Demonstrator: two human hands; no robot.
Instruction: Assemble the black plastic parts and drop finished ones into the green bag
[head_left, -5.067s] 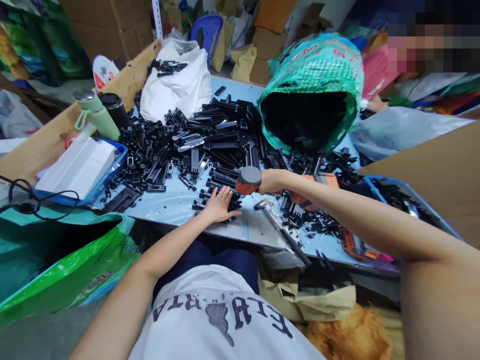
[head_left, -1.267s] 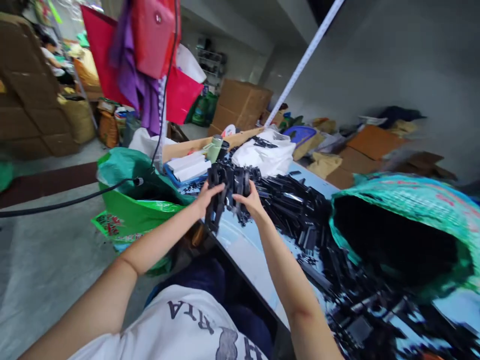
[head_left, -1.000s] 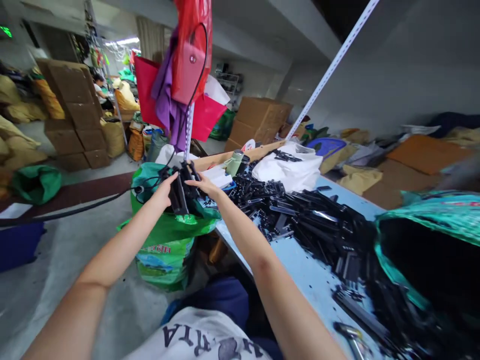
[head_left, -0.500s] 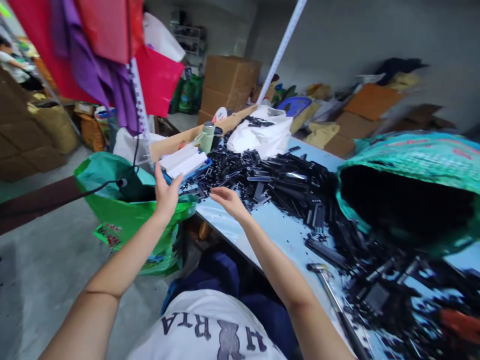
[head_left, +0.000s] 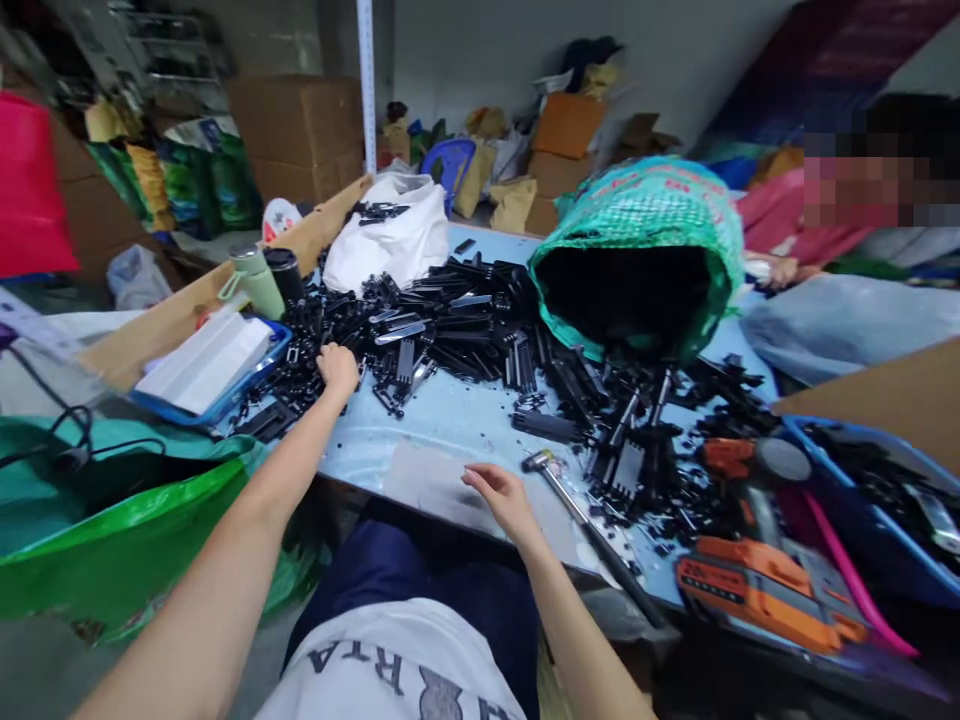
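Note:
My left hand [head_left: 339, 368] reaches into the pile of small black plastic parts [head_left: 311, 325], its fingers bent down among them; whatever they grip is hidden. Over the near table edge is my right hand [head_left: 501, 495], its thumb and fingertips drawn together, with anything between them too small to make out. A hammer [head_left: 577, 510] lies just to the right of that hand. Longer flat black parts [head_left: 465, 310] are heaped behind both hands. A green woven sack [head_left: 637, 215] lies on its side with its dark mouth toward me, and black parts lie in front of it.
An orange cordless drill [head_left: 765, 590] and a blue bin of black parts [head_left: 877, 470] stand at right. On the left are a blue tray [head_left: 281, 345], a green bottle [head_left: 256, 282], a dark cup [head_left: 283, 275] and a green bag [head_left: 150, 510]. Another person [head_left: 810, 210] sits across the table.
The view has swung right, away from the green bag. My left hand has moved from beside the bag into the small parts; my right hand has drawn back to the near table edge.

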